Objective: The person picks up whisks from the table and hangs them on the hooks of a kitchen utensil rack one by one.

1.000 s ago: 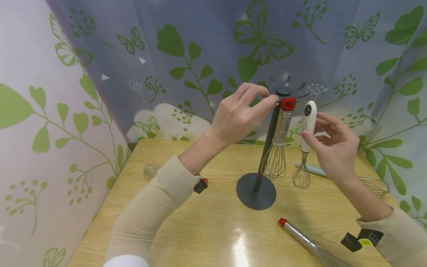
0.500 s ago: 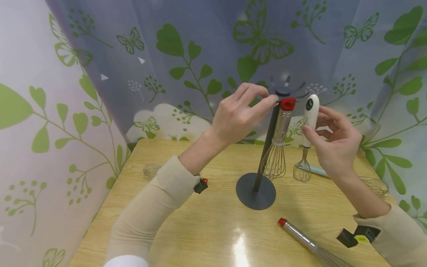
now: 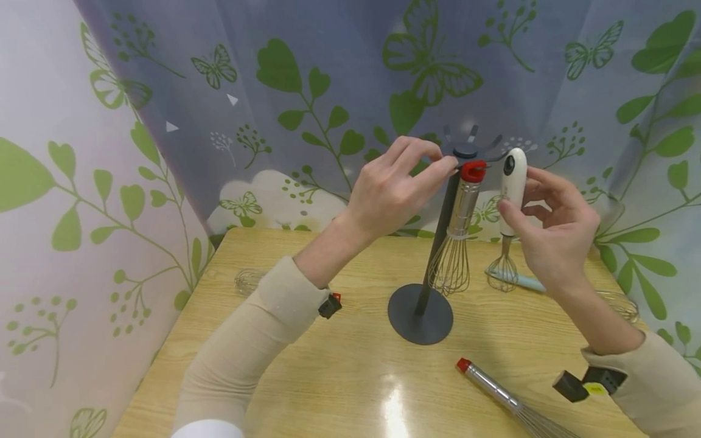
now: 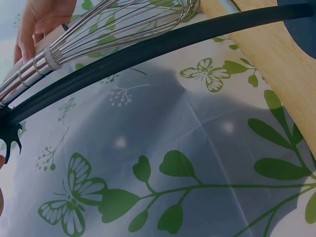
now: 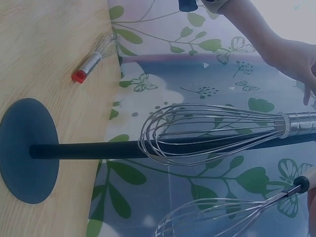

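Observation:
My left hand [image 3: 391, 188] pinches one hook at the top of a black hook stand [image 3: 440, 237] between thumb and forefinger. From the stand hangs a steel whisk [image 3: 464, 207] with a red end cap, wires down. To its right, my right hand [image 3: 558, 228] grips a white-handled whisk [image 3: 515, 188] upright, thumb on the near side. The handle's top is level with the tip of a right-hand hook; whether they touch, I cannot tell. In the right wrist view the white-handled whisk's wires [image 5: 217, 217] appear beside the stand's pole [image 5: 98, 150].
A light blue-handled whisk [image 3: 530, 283] lies behind my right wrist. Another red-capped whisk [image 3: 493, 386] lies at the front right of the wooden table [image 3: 328, 377]. At the left, a smaller red-capped whisk [image 5: 90, 66] lies partly behind my left forearm. A patterned curtain [image 3: 339, 61] stands behind.
My right hand has raised the white-handled whisk and moved it slightly right, its top now at hook height. The left hand and the stand have kept their place.

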